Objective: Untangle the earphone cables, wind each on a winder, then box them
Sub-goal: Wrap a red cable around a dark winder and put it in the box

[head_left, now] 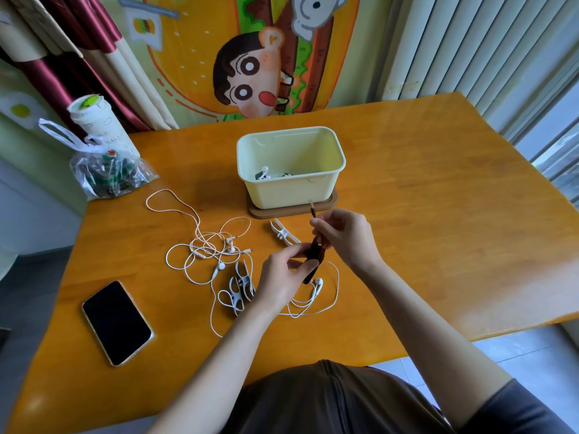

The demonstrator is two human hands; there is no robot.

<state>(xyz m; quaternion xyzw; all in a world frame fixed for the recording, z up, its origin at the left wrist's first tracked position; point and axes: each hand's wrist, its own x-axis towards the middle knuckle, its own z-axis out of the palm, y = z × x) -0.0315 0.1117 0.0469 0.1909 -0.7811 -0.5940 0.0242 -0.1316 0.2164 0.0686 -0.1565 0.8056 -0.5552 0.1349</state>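
One orange table (438, 214) is being worked at, its right half lying open to the edge. One yellow box (291, 189) is being kept near the far edge; one bag (106, 173) and one cup (97, 123), its writing too blurred to read, at the far left corner; one phone (116, 322) by the left edge. White earphone cables (203, 245) are being left tangled at centre. One dark winder (313, 250) is being gripped by the left hand (282, 277), its plug (312, 212) pinched by the right hand (344, 236), just before the box.

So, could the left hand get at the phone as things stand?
Probably yes: the phone lies uncovered on the left hand's side, only flat earphone cables between. But that hand grips the dark winder, so it must let go first.
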